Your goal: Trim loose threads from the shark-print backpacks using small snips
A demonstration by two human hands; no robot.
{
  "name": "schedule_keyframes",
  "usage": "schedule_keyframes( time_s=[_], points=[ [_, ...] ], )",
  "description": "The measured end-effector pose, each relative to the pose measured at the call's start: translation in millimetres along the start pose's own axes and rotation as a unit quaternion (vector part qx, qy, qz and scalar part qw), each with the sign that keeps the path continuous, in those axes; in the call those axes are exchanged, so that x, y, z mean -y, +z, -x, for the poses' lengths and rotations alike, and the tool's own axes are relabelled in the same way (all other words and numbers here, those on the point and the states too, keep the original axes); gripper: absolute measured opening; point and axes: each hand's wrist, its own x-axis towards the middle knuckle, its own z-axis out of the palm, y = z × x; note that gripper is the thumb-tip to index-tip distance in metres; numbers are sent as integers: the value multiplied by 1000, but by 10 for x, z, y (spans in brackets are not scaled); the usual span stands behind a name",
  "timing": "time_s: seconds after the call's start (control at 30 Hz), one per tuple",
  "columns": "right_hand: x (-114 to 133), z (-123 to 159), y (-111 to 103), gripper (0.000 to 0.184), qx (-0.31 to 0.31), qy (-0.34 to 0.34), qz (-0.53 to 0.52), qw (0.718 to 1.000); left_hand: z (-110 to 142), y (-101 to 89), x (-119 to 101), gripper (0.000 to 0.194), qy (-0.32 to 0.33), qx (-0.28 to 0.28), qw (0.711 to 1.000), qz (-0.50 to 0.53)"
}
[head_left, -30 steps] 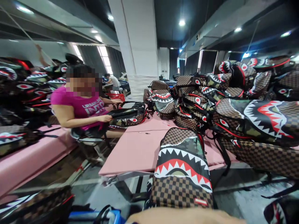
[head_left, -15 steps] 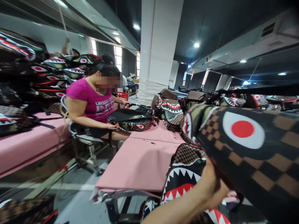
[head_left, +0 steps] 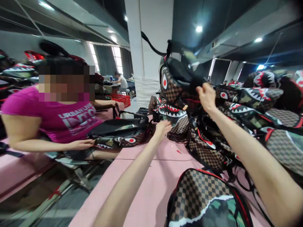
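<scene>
**Brown-and-black checkered backpack (head_left: 174, 90) held aloft**

The left hand (head_left: 163, 127), fingers loose and empty, hovers above the pink-topped bench (head_left: 142, 179). Rightward, the backpack hangs above other checkered bags (head_left: 178, 126), its edge clenched in the right hand (head_left: 207, 96).

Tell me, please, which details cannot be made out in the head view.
Head view, all:
Raised backpack: top, lost in blur.
Right hand: exact grip, lost in that backpack's dark blur.
Left hand: whether it touches the backpack behind, as they overlap.
Nearest backpack: lower part, cut off by bottom edge.
Magenta shirt: smallest print, too blurred to read.
</scene>
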Motion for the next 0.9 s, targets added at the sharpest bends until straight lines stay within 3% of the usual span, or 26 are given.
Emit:
schedule_keyframes(
  time_s=[0.03, 0.13, 0.2, 0.27, 0.33, 0.43, 0.53, 0.6, 0.7, 0.8, 0.9],
  points=[
    [-177, 89, 339, 17, 99, 51, 8, 994, -68, -216, 211, 18, -25, -34, 999, -25],
    [-678, 486, 1095, 8, 235, 112, -11, 965, 22, -886, 731, 16, -83, -102, 988, -82],
    [-923, 733, 1285, 15, 268, 125, -32, 955, 234, -1199, 920, 18, -108, -121, 981, -105],
    [-1070, 905, 1231, 22, 287, 135, -51, 947, 500, -1356, 1007, 20, -122, -122, 976, -135],
    [-1132, 1043, 977, 26, 299, 146, -70, 940, 805, -1392, 1048, 26, -120, -97, 972, -177],
    [-1126, 1344, 293, 25, 312, 160, -110, 930, 1341, -1373, 1129, 41, -108, -27, 961, -252],
    [-1083, 1894, -694, 24, 318, 147, -210, 913, 1943, -1436, 1270, 55, -115, 11, 942, -314],
    [-1094, 2411, -1418, 25, 314, 157, -232, 907, 2328, -1554, 1384, 61, -128, 1, 933, -336],
    [-1301, 3310, -2316, 31, 292, 277, -161, 901, 2791, -1760, 1586, 65, -140, -22, 927, -347],
    [-1721, 4096, -2748, 27, 327, 391, -39, 859, 3097, -1845, 1801, 69, -133, -16, 917, -376],
    [-2109, 4588, -2747, 17, 329, 413, 22, 849, 3329, -1770, 1983, 74, -108, 12, 890, -443]
  ],
)
